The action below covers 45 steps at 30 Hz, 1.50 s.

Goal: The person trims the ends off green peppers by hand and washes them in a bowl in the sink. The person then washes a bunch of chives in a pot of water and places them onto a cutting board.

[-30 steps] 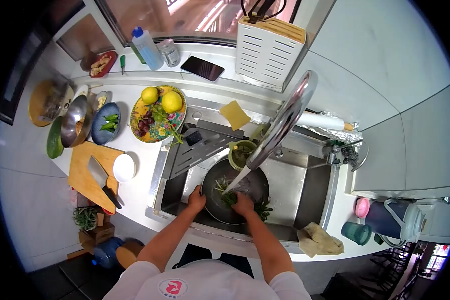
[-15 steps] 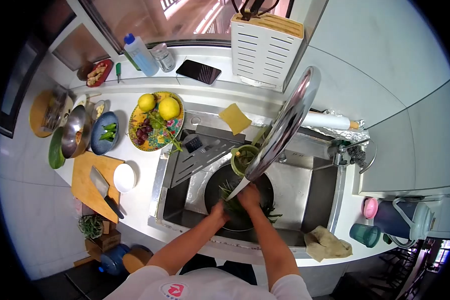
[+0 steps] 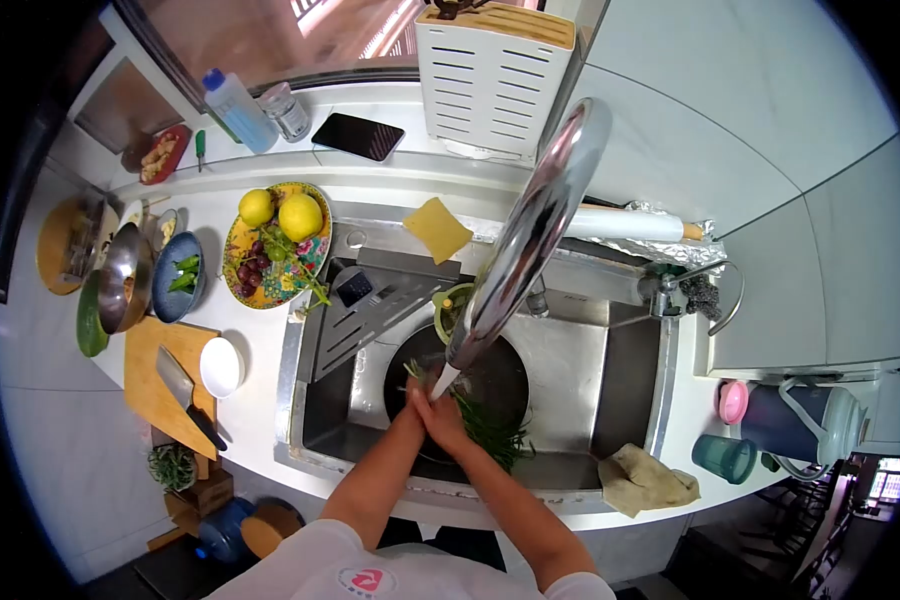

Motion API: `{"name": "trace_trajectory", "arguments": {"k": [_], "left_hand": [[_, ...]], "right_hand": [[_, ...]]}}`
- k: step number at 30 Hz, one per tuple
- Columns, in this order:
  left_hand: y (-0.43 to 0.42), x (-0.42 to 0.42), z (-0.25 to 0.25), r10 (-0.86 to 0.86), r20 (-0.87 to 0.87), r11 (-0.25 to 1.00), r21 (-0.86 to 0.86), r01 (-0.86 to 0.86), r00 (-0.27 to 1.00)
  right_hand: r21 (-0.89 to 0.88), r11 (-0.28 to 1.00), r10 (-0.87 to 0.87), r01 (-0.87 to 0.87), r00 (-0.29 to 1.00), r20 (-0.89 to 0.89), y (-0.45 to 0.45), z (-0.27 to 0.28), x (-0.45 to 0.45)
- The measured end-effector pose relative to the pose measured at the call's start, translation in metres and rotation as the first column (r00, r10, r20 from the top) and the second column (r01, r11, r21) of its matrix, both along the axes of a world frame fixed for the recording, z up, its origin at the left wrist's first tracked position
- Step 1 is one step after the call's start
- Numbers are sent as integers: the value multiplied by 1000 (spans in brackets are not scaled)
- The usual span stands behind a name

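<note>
A bunch of long, thin green stalks, like chives or scallions [image 3: 492,428], trails across a round black pan [image 3: 510,372] in the sink. My right hand [image 3: 440,418] is closed around the bunch, with the leafy ends fanning out to its right. Pressed against it, my left hand [image 3: 416,393] is closed near the other end, where short tips poke out above the fingers. The chrome faucet [image 3: 520,245] hangs directly over both hands and covers part of them. Behind the pan, a green strainer-like container [image 3: 448,308] is partly hidden by the faucet.
A slotted metal rack [image 3: 375,315] spans the left part of the sink [image 3: 575,375]. Left of it are a floral fruit plate [image 3: 232,240], a white bowl [image 3: 222,367] and a cleaver [image 3: 177,380] on a cutting board [image 3: 145,385]. A cloth [image 3: 650,482] lies at the right front edge.
Both hands have come together, my right hand moving left to meet my left. The green stalks now spread to the right of the hands. The whole view has shifted slightly.
</note>
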<state>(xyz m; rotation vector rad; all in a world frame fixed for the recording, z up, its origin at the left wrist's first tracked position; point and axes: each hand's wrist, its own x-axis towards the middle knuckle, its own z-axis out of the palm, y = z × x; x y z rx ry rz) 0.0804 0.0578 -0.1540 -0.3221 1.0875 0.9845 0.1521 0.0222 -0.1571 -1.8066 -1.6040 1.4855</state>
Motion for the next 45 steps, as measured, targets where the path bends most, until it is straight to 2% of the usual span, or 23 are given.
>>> {"name": "trace_trajectory", "arguments": {"k": [3,5,7,9,10,11,13,15,17,18,19,20,24,25,27,29,30,31,32,36,39,41,45], "left_hand": [[-8,9,-11,-51,68,997,57,47,996],[-9,11,7,-86,77,994,68,81,993],[-7,6,1,-100,-21,994,37,101,995],[-9,-14,-52,31,93,990,137,-43,995],[-7,-16,-6,-179,10,970,167,175,984],[-7,-9,3,-174,16,972,163,169,985],[-8,6,11,-94,-53,992,-91,89,994],[-18,1,-27,-169,70,986,5,169,983],[-34,-35,-114,-392,737,869,494,-42,550],[-33,-32,-93,-390,738,870,492,-43,550],[-27,-26,-50,-193,387,979,138,151,901],[-23,-22,-26,-146,-139,955,-278,103,979],[-36,-33,-77,-198,-205,954,-264,141,958],[-50,-49,-134,-169,541,985,125,120,824],[-60,-64,-166,-327,925,915,361,-181,195],[-68,-68,-180,-351,870,909,406,-99,347],[-66,-65,-168,-360,847,907,417,-68,393],[-51,-49,-112,-245,486,969,109,221,839],[-42,-34,-71,-287,-87,917,-314,247,954],[-35,-13,-43,-165,-20,981,-107,162,986],[-38,-10,-52,-412,-153,874,-344,343,898],[-34,5,-30,-277,-200,956,-159,248,940],[-34,-8,-68,-475,-287,869,-303,392,832]], "right_hand": [[2,999,-33,33,995,96,26,-10,15],[-314,949,14,-32,998,-60,46,-9,33],[-288,957,2,-39,992,-128,31,-12,24],[50,992,108,-115,986,125,-6,-48,-1],[151,988,26,-22,999,-21,-9,-14,0],[146,989,31,-29,999,-16,-8,-21,3],[109,993,-31,35,999,-32,0,-57,10],[243,968,50,-62,997,57,13,-69,38],[-39,982,183,-182,907,379,38,-21,52],[-42,982,185,-183,907,379,39,-8,53],[85,995,10,-55,887,462,41,3,54],[220,974,-168,60,838,519,42,8,55],[-4,953,247,-303,770,589,19,-22,47],[-86,881,439,-466,733,521,22,-22,51],[-155,770,617,-618,660,429,23,-26,55],[-63,977,205,-203,820,535,20,-35,59],[-65,978,203,-199,820,536,15,-35,55],[-37,946,278,-322,747,604,7,-36,48],[-23,897,342,-442,660,669,1,-35,45],[-132,888,447,-440,760,472,15,-32,55],[-129,947,313,-293,758,572,-7,-107,47],[-237,951,260,-199,929,264,-16,-122,41],[-198,951,236,-236,971,-25,0,-17,46]]}}
